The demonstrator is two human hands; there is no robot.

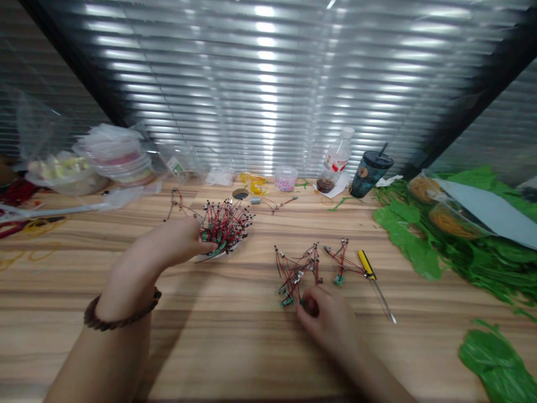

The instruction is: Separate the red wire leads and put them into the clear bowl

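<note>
A dense pile of red and black wires with small green boards (226, 226) lies left of centre. My left hand (191, 238), a dark beaded bracelet on its wrist, touches the pile's left side; its thumb rests along the edge and its other fingertips are hidden. Nearer the middle is a smaller group of wired boards (296, 274). My right hand (316, 308) is at the lower right of this group, thumb and index finger curled together at a small green board. Just to the right lies another small wired bunch (342, 263).
A yellow-handled screwdriver (368, 265) lies right of the bunches. Behind stand a dark tumbler (369, 173), a bottle (338, 151) and a tub of pink bits (286, 179). Green leaf-shaped pieces (419, 246) cover the right side. Stacked plastic containers (119, 159) stand back left.
</note>
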